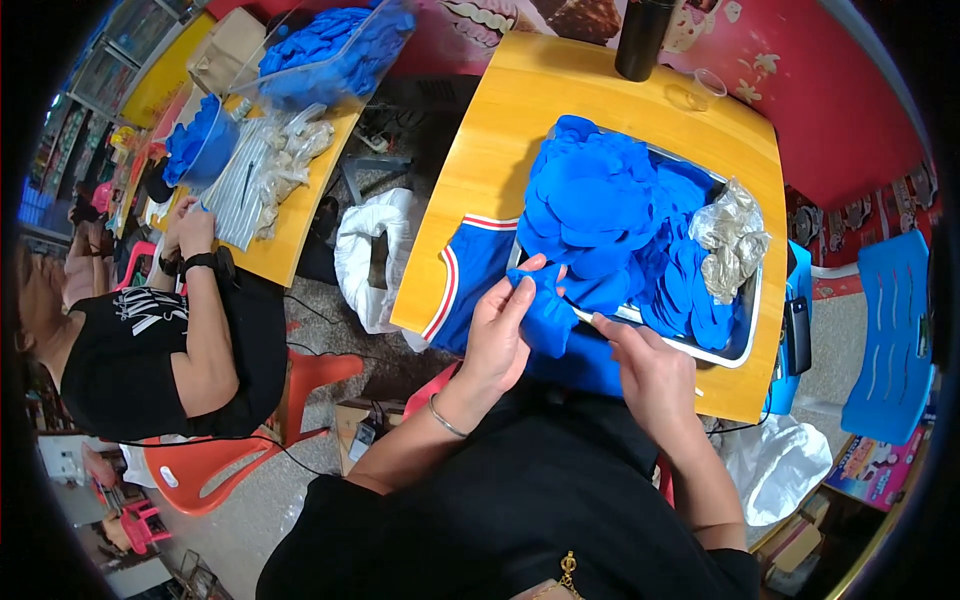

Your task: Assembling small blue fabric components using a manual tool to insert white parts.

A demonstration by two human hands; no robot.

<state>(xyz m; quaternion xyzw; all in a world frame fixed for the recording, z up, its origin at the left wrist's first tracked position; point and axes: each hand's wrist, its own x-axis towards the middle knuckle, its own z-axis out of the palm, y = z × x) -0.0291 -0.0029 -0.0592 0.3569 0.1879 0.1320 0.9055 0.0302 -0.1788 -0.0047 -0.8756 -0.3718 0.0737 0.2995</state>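
Between the thumb and fingers of my left hand is a soft blue fabric piece. My right hand is closed on a thin, pale pointed tool, whose tip meets the fabric piece; its exact kind is too small to make out. Both hands are over the near edge of a metal tray. A heap of round blue fabric pieces fills the tray, and a crumpled clear plastic bag lies on its right side. Blue cloth with red and white trim lies under the tray's left side.
The yellow table holds a black bottle and a clear cup at the back. To the left, another person works at a second table with a bin of blue pieces. A blue chair stands right.
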